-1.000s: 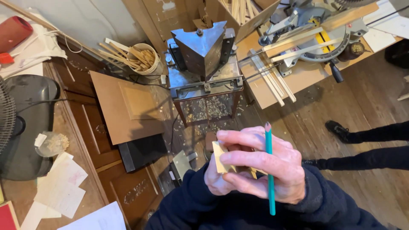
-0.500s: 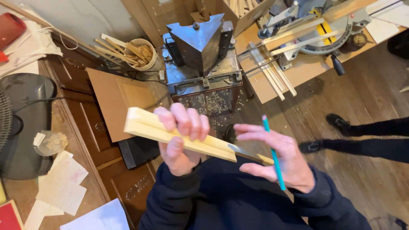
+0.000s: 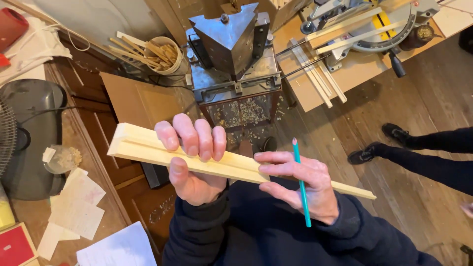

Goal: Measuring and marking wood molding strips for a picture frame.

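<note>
1. While both hands work on it, the long pale wood moulding strip (image 3: 148, 148) is held up in the air in front of the person, over a dark wooden floor (image 3: 423, 98). It slants from upper left down to lower right. It looks plain, with no pencil marks that I can see, so I think the marking is not done yet.
2. Behind it stands a grey metal machine with a pointed top (image 3: 231, 37), on a stand with a see-through box of wood chips (image 3: 244, 109).
3. At the top right, a saw with a round metal base (image 3: 389, 29) sits on a board bench (image 3: 315, 83), with thin wood strips (image 3: 320, 79) lying near the bench's lower edge.
4. A flat brown cardboard sheet (image 3: 140, 101) leans left of the machine.
5. The left hand (image 3: 194, 162) is wrapped tight around the moulding strip, fingers over the top.
6. The right hand (image 3: 300, 184) rests its fingertips on the strip and pinches a teal pencil (image 3: 301, 187) that points up and down.
7. A round tub of wood sticks (image 3: 160, 53) stands by the machine's top left corner.
8. White papers (image 3: 76, 207) lie on the brown counter's near edge, with a red box (image 3: 15, 245) at its bottom left corner. No signs show.
</note>
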